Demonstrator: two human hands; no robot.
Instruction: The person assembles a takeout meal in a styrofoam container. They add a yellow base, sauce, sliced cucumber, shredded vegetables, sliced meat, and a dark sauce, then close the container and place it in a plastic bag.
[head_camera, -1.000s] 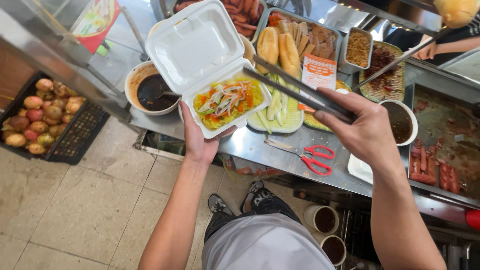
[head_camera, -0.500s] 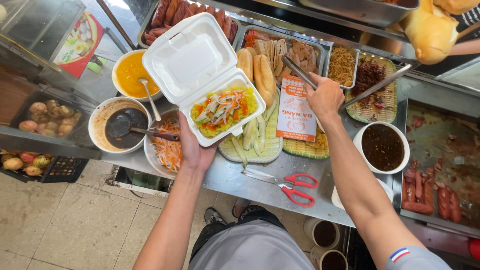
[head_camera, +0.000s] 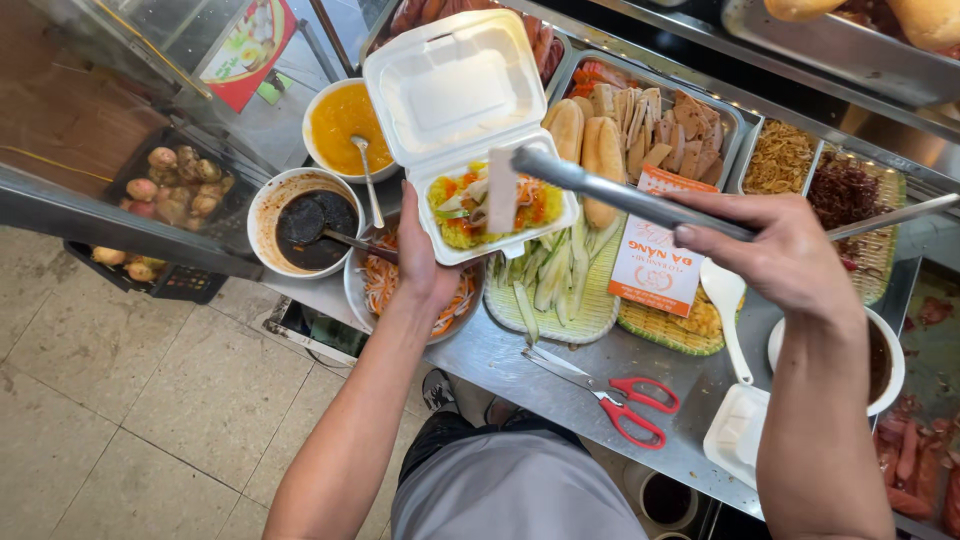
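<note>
Head view. Left hand (head_camera: 425, 262) cups the underside of an open white foam box (head_camera: 470, 130), held tilted over the counter (head_camera: 520, 370); lid up, base already carrying yellow rice, orange shreds and pale slices. Right hand (head_camera: 775, 255) is clenched around long metal tongs (head_camera: 610, 192), tips over the box base, pinching a pale flat slice (head_camera: 502, 190).

Step in hand, as judged: filling the box, with the slice just above the food and not yet let go. Next move calls for easing the tongs apart low over the rice so the slice lands inside the rim, box kept level.

Around: dark sauce bowl (head_camera: 303, 222) and orange sauce bowl (head_camera: 345, 125) to the left, cucumber strips (head_camera: 545, 280) on a tray below the box, red scissors (head_camera: 615, 400) near the counter edge.
</note>
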